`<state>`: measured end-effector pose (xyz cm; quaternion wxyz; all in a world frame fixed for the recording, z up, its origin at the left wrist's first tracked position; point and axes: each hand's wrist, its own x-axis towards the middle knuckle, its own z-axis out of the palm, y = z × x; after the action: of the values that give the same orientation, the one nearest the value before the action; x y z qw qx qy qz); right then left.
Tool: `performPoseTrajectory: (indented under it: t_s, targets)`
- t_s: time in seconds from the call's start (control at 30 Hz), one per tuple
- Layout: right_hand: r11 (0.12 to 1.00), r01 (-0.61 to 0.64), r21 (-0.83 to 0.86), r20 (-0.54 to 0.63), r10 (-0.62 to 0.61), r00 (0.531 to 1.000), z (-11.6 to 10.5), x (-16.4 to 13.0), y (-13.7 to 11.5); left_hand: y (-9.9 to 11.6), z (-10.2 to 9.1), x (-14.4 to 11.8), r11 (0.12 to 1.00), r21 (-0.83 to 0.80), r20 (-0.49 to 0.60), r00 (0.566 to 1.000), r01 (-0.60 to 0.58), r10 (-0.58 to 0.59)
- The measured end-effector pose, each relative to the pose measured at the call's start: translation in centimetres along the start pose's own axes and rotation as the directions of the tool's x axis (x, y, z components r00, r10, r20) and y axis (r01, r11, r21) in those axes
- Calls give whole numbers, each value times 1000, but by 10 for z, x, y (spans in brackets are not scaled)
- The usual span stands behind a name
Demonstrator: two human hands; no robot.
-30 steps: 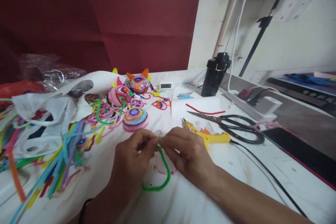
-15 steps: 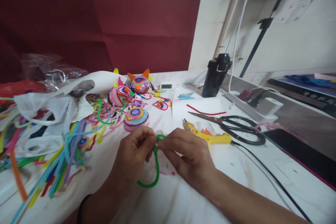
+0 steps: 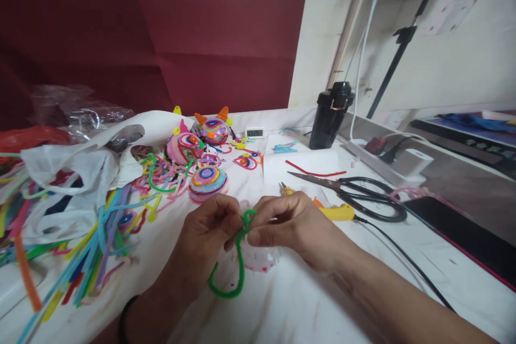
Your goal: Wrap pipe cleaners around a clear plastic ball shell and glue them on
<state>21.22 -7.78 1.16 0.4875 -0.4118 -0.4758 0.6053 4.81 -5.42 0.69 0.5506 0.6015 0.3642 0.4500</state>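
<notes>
At the far left of the white tabletop (image 3: 306, 301) lies a loose heap of coloured pipe cleaners (image 3: 86, 247), partly under a crumpled white plastic bag (image 3: 68, 183). Further in, toward the red backdrop, sit three round coiled pipe-cleaner figures: a pink one (image 3: 183, 146), one with orange horns (image 3: 214, 128), and a striped dome (image 3: 208, 181) nearest the hands. The left hand (image 3: 205, 236) comes up from the lower edge, its fingers pinched shut on the upper end of a green pipe cleaner (image 3: 237, 258), just left of the small loop at its top. The rest of the green pipe cleaner hangs down from the pinch and curls into a hook just above the tabletop, between the two forearms. The right hand (image 3: 294, 226) meets the left at that same loop, thumb and forefinger closed on it from the right, so both hands touch at the twisted end. Behind the right hand lies a yellow glue gun (image 3: 336, 212), partly hidden by the knuckles, with black scissors (image 3: 363, 193) just beyond it. A black bottle (image 3: 330, 115) stands upright further back, and a dark tablet (image 3: 463, 231) lies at the right edge.
</notes>
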Motion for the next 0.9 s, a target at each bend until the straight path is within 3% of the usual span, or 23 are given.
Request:
performPoseTrajectory:
  t_s: [0.3, 0.4, 0.73, 0.9]
  targets:
    - [985, -140, -106, 8, 142, 990, 3, -4, -4, -10, -7, 1, 987, -46, 144, 977, -154, 159]
    - [985, -109, -131, -27, 106, 994, 5, -3, -5, -11, -9, 1, 977, -11, 180, 961, -211, 209]
    - [998, 45, -37, -218, -52, 975, 15, -2, -4, -9, -10, 1, 995, -9, 175, 980, -97, 98]
    - [991, 131, -29, -222, -134, 966, 14, -2, -2, -4, -9, 2, 999, -48, 192, 981, 25, -15]
